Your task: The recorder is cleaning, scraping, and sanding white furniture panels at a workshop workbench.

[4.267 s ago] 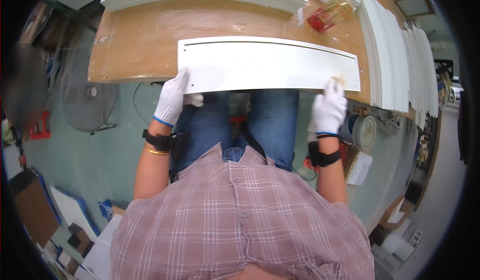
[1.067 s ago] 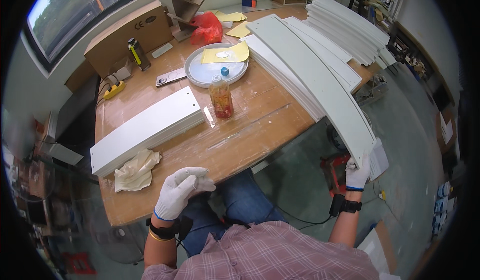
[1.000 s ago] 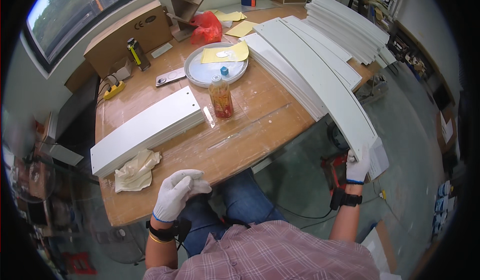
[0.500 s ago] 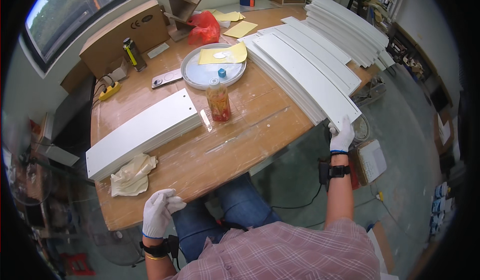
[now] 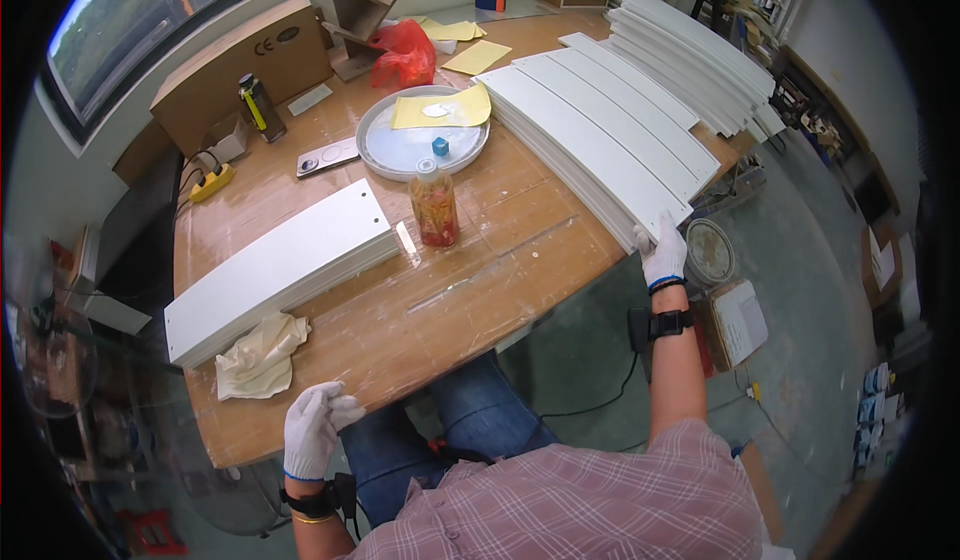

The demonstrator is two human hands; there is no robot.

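Observation:
My right hand [image 5: 665, 251], in a white glove, reaches to the near end of a stack of long white panels [image 5: 600, 140] on the right side of the wooden table [image 5: 450, 290] and touches the end of the top one. My left hand [image 5: 313, 426], also gloved, rests by the table's near edge with its fingers curled and nothing in it. A crumpled cream cloth [image 5: 258, 355] lies just above the left hand. Another stack of white panels [image 5: 280, 265] lies across the table's left part.
A bottle with red contents [image 5: 436, 205] stands mid-table, behind it a round white tray [image 5: 422, 135] with yellow paper. A cardboard box [image 5: 235, 65], a red bag [image 5: 402, 55] and more panels [image 5: 700, 60] are further back. A bucket [image 5: 708, 250] stands on the floor at right.
Earlier both hands held one white panel at the table's edge. Since then my right hand has slid a panel onto the right stack and moved to its near end; my left hand lowered.

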